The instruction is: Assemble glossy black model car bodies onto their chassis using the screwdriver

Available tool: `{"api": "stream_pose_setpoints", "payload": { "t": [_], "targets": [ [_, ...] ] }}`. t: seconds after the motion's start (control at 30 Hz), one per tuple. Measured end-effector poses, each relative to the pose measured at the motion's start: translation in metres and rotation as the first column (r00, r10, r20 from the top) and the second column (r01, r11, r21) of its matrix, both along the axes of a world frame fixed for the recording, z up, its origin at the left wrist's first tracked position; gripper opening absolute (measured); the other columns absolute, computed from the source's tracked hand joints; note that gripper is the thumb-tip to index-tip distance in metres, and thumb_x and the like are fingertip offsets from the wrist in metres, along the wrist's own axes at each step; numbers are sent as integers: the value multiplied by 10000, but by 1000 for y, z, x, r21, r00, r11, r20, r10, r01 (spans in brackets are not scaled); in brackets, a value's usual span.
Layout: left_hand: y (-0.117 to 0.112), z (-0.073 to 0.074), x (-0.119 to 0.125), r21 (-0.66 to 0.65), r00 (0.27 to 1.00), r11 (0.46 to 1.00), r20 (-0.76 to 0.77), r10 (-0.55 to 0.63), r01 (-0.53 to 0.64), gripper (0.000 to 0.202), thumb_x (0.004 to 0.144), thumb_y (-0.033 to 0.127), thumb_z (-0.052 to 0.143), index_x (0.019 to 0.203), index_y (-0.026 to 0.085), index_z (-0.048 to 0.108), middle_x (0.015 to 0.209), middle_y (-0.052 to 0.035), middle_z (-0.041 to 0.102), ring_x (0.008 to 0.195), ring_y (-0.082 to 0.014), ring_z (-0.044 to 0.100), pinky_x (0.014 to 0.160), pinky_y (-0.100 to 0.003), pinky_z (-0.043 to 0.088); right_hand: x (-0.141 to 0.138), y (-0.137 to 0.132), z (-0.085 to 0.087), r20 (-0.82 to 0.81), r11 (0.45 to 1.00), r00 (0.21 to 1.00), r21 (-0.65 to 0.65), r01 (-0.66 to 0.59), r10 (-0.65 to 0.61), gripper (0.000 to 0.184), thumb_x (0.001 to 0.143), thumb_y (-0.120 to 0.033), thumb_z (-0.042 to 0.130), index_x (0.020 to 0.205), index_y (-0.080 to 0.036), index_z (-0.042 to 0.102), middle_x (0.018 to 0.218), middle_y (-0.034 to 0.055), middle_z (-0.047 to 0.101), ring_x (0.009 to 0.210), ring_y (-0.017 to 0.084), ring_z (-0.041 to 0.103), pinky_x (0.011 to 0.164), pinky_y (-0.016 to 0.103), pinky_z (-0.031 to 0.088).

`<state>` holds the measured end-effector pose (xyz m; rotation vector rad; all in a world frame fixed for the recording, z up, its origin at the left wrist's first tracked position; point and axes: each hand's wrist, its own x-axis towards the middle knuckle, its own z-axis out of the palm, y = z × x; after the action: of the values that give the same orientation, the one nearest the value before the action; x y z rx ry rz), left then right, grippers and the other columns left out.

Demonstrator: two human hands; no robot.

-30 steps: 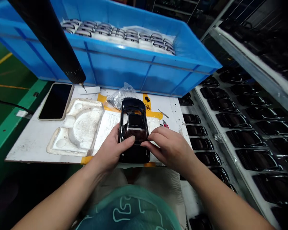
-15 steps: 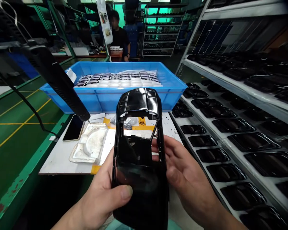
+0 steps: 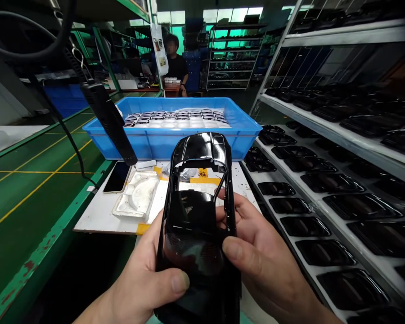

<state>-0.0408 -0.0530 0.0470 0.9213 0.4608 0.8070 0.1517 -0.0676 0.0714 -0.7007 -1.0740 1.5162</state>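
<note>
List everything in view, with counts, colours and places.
Workbench: 1, white with yellow tape, centre.
Car body shell: 1, glossy black, held above bench.
Crate: 1, blue, behind bench, holding many small dark parts.
Shelved car shells: many, black, on white racks, right.
Phone: 1, dark screen, on bench, left.
Moulded tray: 1, white, on bench.
Hanging tool: 1, black, above bench.
Co-worker: 1, dark shirt, far background.
Left hand: 1, gripping shell.
Right hand: 1, gripping shell.

**Workshop floor in a model-car factory**
Metal racks (image 3: 337, 119) of glossy black car shells (image 3: 330, 182) line 3 o'clock, a blue plastic crate (image 3: 175, 148) sits at 12 o'clock, green-painted floor (image 3: 30, 202) with yellow lines spreads at 9 o'clock, and a co-worker (image 3: 177, 67) stands far off.
</note>
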Motion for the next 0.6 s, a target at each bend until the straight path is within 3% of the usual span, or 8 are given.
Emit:
{"api": "stream_pose_setpoints", "payload": {
  "t": [0.1, 0.2, 0.3, 0.43, 0.6],
  "targets": [
    [-2, 9, -2, 45, 1000, 999, -23, 15, -14, 681, 818, 354, 804, 1430, 269, 519, 1453, -125, 572, 1350, -400, 526, 1069, -474, 488, 1, -3, 2, 19, 999, 1000, -42, -3, 3, 424, 827, -382, 790, 1161, -260, 560, 1085, 90, 675, 802, 183, 690, 575, 254, 561],
    [-3, 13, -4, 75, 999, 997, -25, 35, -33, 641, 833, 346, 794, 1415, 268, 536, 1433, -120, 593, 1332, -393, 546, 1062, -476, 498, 0, -4, 3, 8, 997, 1000, -74, -5, 6, 542, 772, -342, 851, 1198, -271, 523, 1087, 81, 683, 867, 197, 706, 641, 273, 590],
    [-6, 7, -9, 63, 998, 996, -22, 57, -56, 721, 804, 355, 823, 1444, 260, 504, 1436, -127, 591, 1327, -400, 549, 1060, -488, 503, -1, -3, 2, -8, 996, 999, -77, -34, 34, 615, 755, -298, 871, 1236, -276, 488, 1102, 85, 697, 905, 207, 721, 731, 315, 617],
    [-10, -1, -15, 0, 996, 996, -16, 91, -91, 836, 784, 335, 846, 1503, 267, 425, 1457, -132, 573, 1332, -397, 546, 1076, -497, 493, -2, 2, -2, -41, 993, 997, -100, -65, 61, 691, 768, -273, 862, 1313, -286, 438, 1151, 90, 693, 770, 158, 714, 641, 267, 598],
    [-6, 4, -14, -25, 990, 990, -37, 136, -137, 695, 854, 281, 790, 1470, 279, 466, 1460, -113, 578, 1302, -351, 580, 1050, -436, 518, -2, 16, -9, -71, 976, 990, -171, -135, 124, 710, 810, -301, 824, 1387, -281, 409, 1314, 129, 636, 1049, 224, 710, 868, 368, 603]
  ]
}}
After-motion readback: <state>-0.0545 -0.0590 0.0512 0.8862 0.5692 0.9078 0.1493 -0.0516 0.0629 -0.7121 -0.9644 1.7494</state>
